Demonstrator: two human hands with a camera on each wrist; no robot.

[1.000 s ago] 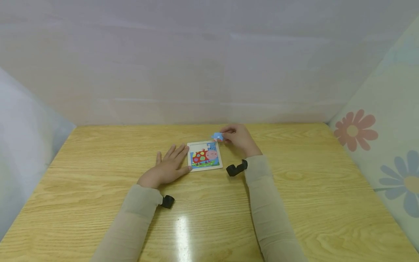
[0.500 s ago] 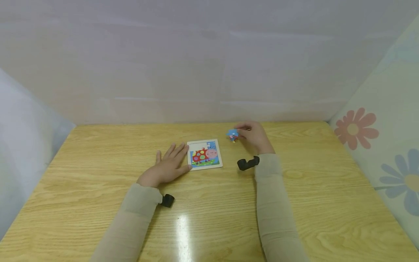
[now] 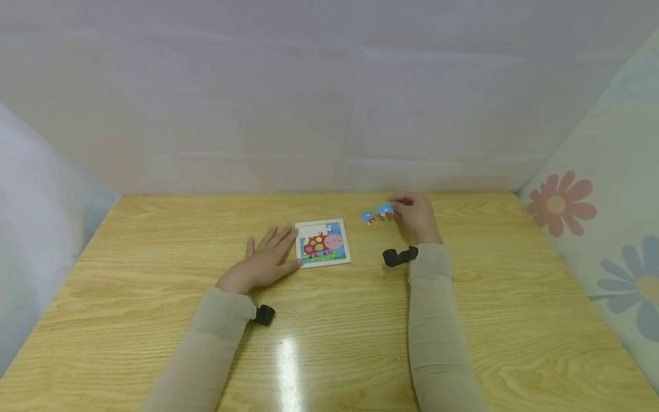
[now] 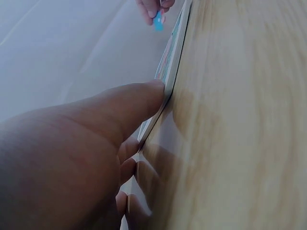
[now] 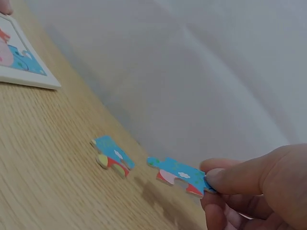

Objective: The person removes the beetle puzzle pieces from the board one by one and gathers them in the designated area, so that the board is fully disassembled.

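Note:
A white-framed jigsaw puzzle [image 3: 322, 244] with a red spotted, pink-faced picture lies flat on the table; its upper left part shows bare white board. My left hand [image 3: 264, 264] is spread flat at its left side, thumb and fingertips on the frame's edge. In the left wrist view the thumb [image 4: 139, 98] presses on the rim. Right of the frame, my right hand [image 3: 418, 218] pinches a blue, pink and red jigsaw piece [image 5: 180, 175] by one end, above the table. Beside it, a second jigsaw piece [image 5: 113, 154], blue with red and yellow, lies on the wood.
The wooden table [image 3: 329, 320] ends at a pale wall [image 3: 329, 114] close behind the pieces. A side wall with a red flower [image 3: 558, 204] and a blue flower stands at the right. Black wrist cameras sit on both sleeves.
My right hand has moved right, away from the frame, carrying the pinched jigsaw piece. The second piece now shows on the table to its left. My left hand and the frame have stayed put.

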